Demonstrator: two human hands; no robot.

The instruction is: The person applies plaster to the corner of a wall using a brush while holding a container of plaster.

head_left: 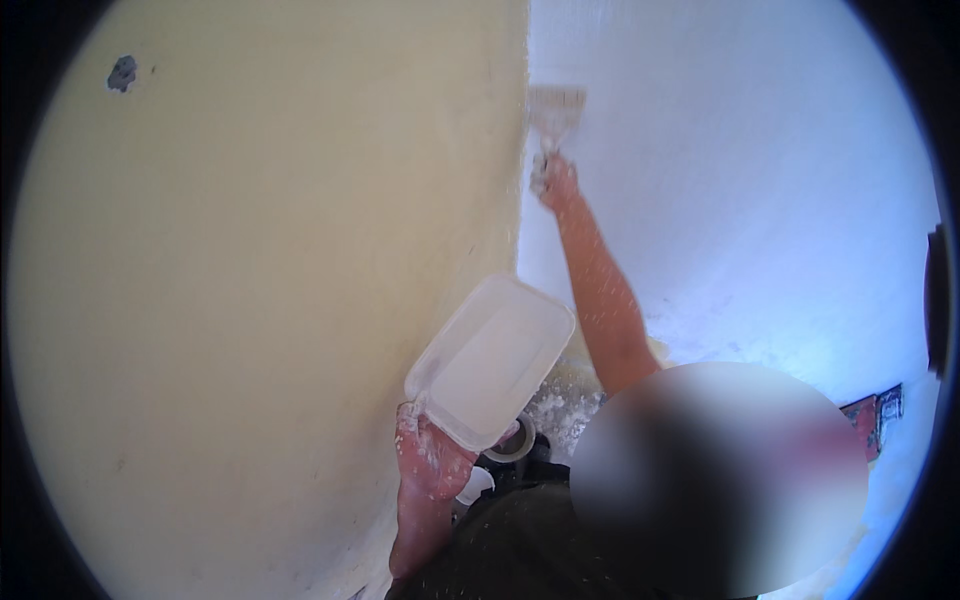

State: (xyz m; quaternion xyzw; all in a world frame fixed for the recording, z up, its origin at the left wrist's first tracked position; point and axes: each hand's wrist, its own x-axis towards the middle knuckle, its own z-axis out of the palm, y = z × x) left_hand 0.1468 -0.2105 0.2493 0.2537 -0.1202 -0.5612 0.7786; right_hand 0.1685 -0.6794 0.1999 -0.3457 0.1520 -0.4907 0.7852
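Head; brush (558,108) in right hand (556,182)

Worn on the person's head, the wide left fisheye camera faces forward and down into the corner between a yellow wall (250,270) and a white wall (750,190), nearer the left hand (437,458) than the right hand (557,183), with floor (565,408) showing below.

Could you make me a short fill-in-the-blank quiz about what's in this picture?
1. The left hand holds a tub that is ____ in the picture than the brush.
2. The right hand grips that brush by its ____.
3. A grey patch marks the wall on the picture's ____ side.

Missing words: lower; handle; left.
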